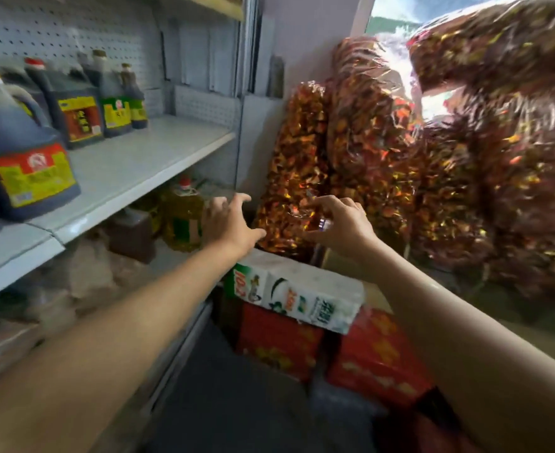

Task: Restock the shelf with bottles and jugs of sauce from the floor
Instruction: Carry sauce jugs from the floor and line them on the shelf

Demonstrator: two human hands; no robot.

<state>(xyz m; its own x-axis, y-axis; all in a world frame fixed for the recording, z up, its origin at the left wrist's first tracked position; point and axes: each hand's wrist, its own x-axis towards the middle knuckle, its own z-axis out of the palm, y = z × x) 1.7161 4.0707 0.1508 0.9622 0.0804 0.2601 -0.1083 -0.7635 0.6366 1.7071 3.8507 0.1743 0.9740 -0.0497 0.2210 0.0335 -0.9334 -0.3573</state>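
A small grocery shop: a white metal shelf (132,171) with a pegboard back carries labelled dark sauce jugs (24,171), beside stacked clear bags of red dried chillies (400,152) and red cardboard cartons (279,341).

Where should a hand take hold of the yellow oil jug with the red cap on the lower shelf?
Probably at the neck or top handle, just below the red cap of the yellow oil jug. Come from the open aisle side, under the white shelf board. It stands upright, its body is wide, and the brown jug beside it crowds that flank.
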